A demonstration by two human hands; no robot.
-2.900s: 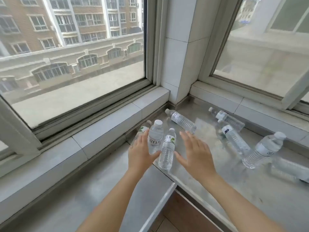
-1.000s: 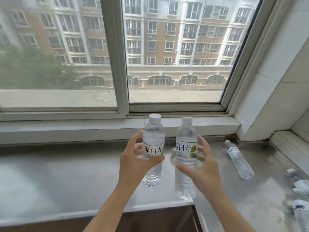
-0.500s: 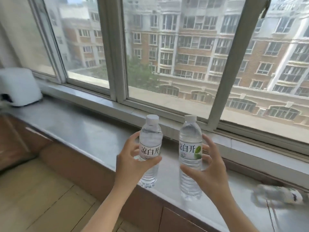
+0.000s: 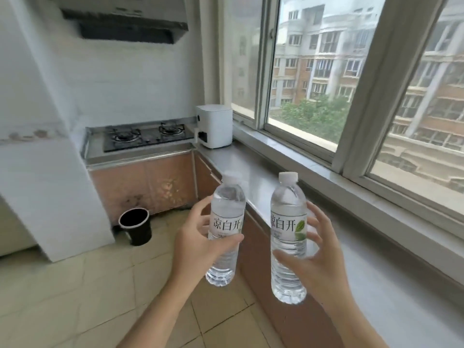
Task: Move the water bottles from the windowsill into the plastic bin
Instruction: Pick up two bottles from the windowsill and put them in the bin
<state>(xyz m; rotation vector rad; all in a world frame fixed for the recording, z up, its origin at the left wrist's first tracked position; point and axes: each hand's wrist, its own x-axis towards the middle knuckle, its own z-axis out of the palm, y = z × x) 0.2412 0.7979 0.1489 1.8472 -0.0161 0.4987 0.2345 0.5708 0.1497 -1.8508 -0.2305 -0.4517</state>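
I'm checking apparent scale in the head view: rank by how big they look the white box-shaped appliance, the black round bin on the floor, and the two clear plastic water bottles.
1. Two clear plastic water bottles: alike, enlarged by nearness.
2. White box-shaped appliance.
3. Black round bin.

My left hand [image 4: 198, 243] gripped one upright water bottle [image 4: 226, 228] at frame centre, and my right hand [image 4: 317, 257] gripped another bottle [image 4: 288, 237] beside it. A black bin [image 4: 136, 226] stood lower left, below the stove [image 4: 145, 135].
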